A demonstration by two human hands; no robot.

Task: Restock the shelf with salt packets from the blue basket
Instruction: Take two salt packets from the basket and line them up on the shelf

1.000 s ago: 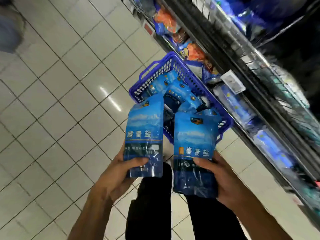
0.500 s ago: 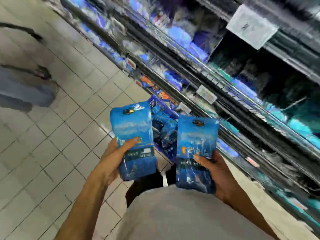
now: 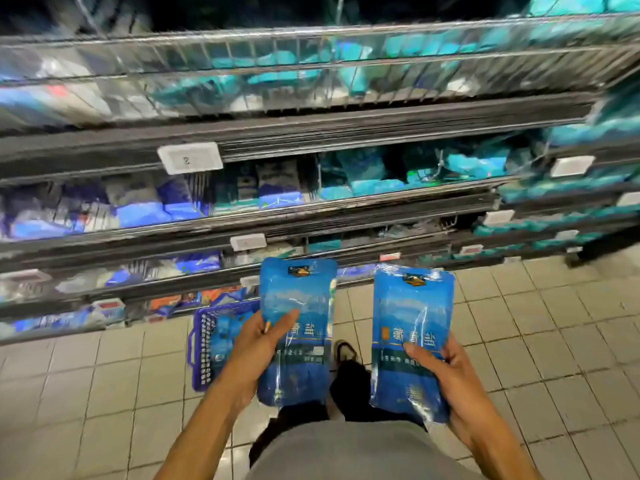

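two salt packets held up before the shelves

the left hand [image 3: 258, 344] grips one blue salt packet [image 3: 298, 320] by its lower half, thumb curled over the front, fingers hidden behind. the right hand [image 3: 450, 379] grips a second salt packet [image 3: 410, 327] the same way, thumb laid across the printed label. both packets stand upright, side by side and apart, above the tiled floor [image 3: 536, 341]. the blue basket [image 3: 204, 344] sits on the floor just left of the left hand, with more blue packets inside. the wire-fronted shelves [image 3: 311, 216] ahead are blurred, stocked with blue and teal packs.
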